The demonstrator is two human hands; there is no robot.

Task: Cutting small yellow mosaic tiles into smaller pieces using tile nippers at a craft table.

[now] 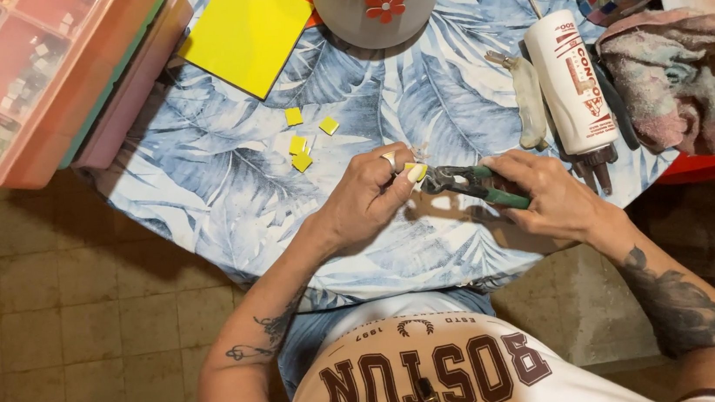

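My left hand (367,196) pinches a small yellow tile piece (416,171) between thumb and fingers over the round table's front part. My right hand (553,193) grips green-handled tile nippers (471,183), whose dark jaws meet the yellow piece. Several small yellow tile chips (300,150) lie on the cloth just left of my left hand. A large yellow tile sheet (247,30) lies at the back of the table.
The table wears a blue leaf-print cloth (225,187). A grey pot with a red flower (379,2) stands at the back. A white glue bottle (572,84) and rags (673,79) lie right. Pink compartment boxes (22,76) overhang the left edge.
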